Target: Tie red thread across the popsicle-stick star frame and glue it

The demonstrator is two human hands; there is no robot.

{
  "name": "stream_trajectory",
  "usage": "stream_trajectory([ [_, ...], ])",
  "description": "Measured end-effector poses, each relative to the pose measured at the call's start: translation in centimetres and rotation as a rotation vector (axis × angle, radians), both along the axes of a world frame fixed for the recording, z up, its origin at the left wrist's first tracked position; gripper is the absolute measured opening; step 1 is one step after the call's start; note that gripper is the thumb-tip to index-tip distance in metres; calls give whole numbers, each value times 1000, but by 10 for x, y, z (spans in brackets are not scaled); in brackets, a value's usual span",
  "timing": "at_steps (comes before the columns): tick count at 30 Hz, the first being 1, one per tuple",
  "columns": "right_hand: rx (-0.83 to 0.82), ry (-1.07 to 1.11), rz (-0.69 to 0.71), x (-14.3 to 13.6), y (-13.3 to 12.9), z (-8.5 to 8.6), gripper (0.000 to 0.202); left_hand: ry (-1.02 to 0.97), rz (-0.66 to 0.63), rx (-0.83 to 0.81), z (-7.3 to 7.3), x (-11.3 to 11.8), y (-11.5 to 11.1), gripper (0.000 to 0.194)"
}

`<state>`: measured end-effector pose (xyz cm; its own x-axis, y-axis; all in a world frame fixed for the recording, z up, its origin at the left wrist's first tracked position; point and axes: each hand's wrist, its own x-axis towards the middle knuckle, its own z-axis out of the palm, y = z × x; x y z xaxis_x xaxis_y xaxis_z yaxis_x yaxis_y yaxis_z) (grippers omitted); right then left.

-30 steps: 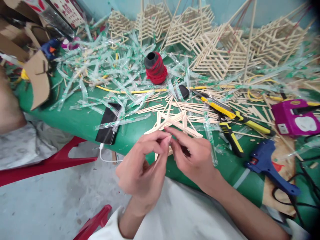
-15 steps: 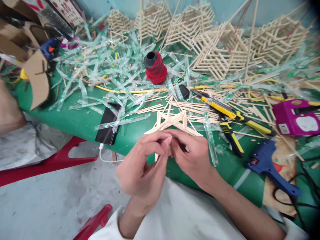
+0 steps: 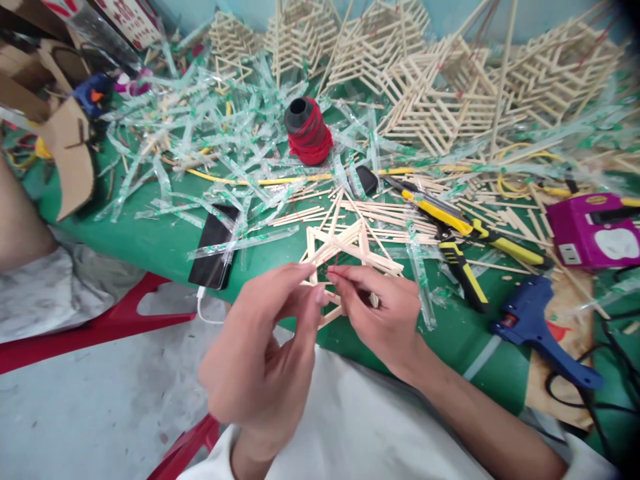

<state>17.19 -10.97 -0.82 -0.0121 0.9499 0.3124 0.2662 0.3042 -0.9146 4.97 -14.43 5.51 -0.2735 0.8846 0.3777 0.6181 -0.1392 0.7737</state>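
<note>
A star-shaped frame of thin wooden sticks [image 3: 361, 241] lies on the green table in front of me, its lower part partly hidden by my hands. My right hand [image 3: 383, 310] is closed in a pinch on a thin red thread [image 3: 336, 261] over the star's middle. To its left is my left hand [image 3: 267, 353], thumb and forefinger tips apart beside the star's left side, with nothing plainly visible between them. Loose wooden sticks [image 3: 395, 223] lie just behind the star.
A spool of red thread [image 3: 309, 133] stands behind, among clear tape strips. Stacked stick frames [image 3: 440, 100] line the wall. To the right are yellow-black pliers [image 3: 463, 273], a blue glue gun [image 3: 537, 333] and a purple box [image 3: 593, 230]. A phone [image 3: 214, 250] lies left; another person's arm [image 3: 23, 213] is at far left.
My left hand has drawn back down and left, away from my right hand, and its fingertips have parted. The red thread now shows at my right fingertips.
</note>
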Motion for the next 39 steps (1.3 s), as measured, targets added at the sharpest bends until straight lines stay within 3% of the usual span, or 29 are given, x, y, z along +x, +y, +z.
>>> stream_trajectory([
  [2, 19, -6, -1, 0, 0, -1, 8, 112, 46, -59, 8, -4, -4, 23],
  [4, 47, -26, 13, 1, -1, -2, 9, 248, -30, -180, 12, -7, -4, 16],
  [8, 105, -56, 58, 4, 0, -5, 12, 380, -182, -408, 6, -7, 7, 34],
  [12, 178, -77, 104, 7, 1, -7, 18, 418, -209, -492, 0, -2, 15, 34],
  [16, 221, -83, 132, 10, 2, -11, 20, 553, -212, -580, 4, -1, 15, 27],
  [24, 218, -64, 158, 9, 4, -14, 12, 705, -245, -545, 8, -6, 20, 30],
  [27, 220, -50, 155, 9, 5, -13, 9, 676, -249, -497, 8, -7, 21, 32],
  [31, 225, -42, 150, 8, 4, -12, 10, 575, -156, -471, 10, -8, 18, 28],
  [36, 205, -25, 141, 8, 2, -13, 13, 366, -152, -577, 18, -12, 11, 32],
  [39, 210, -17, 166, 8, 2, -14, 13, 293, -195, -683, 14, -10, 12, 36],
])
